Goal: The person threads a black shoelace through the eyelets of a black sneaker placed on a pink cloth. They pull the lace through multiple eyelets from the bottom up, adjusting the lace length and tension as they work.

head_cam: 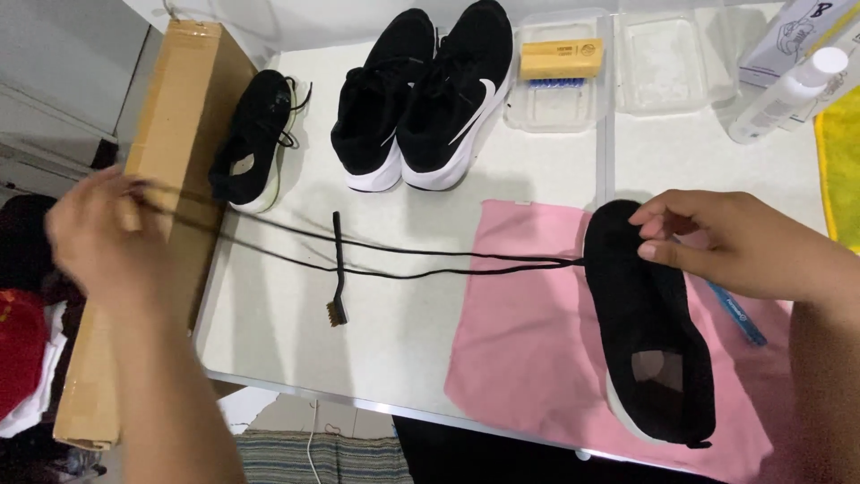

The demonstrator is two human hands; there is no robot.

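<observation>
Nearest you, your left hand is blurred, fingers pinched on the far ends of a black shoelace pulled taut across the white table. The lace runs to the black shoe lying on a pink cloth; your right hand rests on the shoe's toe, fingers curled on its upper. A small wire brush lies under the lace. Beyond stand a pair of black sneakers, a single black shoe and a cardboard box.
</observation>
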